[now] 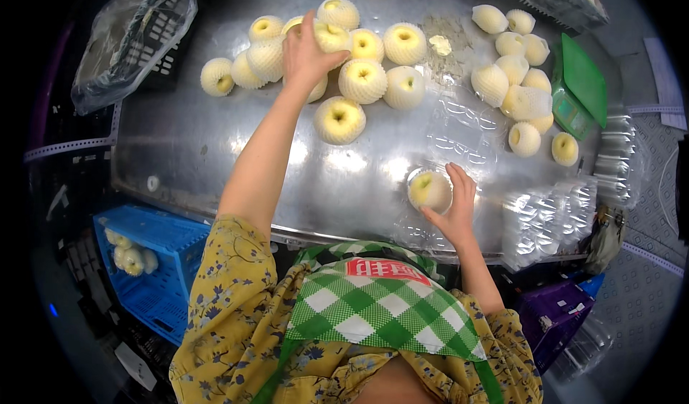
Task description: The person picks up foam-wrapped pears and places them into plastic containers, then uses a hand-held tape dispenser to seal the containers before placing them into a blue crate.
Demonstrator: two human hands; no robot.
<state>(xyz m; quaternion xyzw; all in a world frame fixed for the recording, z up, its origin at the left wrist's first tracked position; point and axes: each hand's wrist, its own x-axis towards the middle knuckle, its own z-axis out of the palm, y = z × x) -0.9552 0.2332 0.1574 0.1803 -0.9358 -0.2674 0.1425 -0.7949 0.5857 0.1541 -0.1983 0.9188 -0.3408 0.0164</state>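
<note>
Reaching toward the far edge of the steel tabletop (215,153), the left hand (305,56) lies with fingers spread over a cluster of net-sleeved apples (362,59), its fingers closing on one apple (331,38) at the cluster's near side. The right hand (453,199), fingers apart, steadies a single sleeved apple (429,190) seated in a clear plastic tray (459,135) at the near edge, apparently so that the tray stays put. A second group of sleeved apples (517,81) sits toward the far right corner, beside a green scale (581,85). Stacked clear trays (552,217) rest at the right edge, within easy reach. A blue crate (161,275) holding fruit stands below the left edge.
</note>
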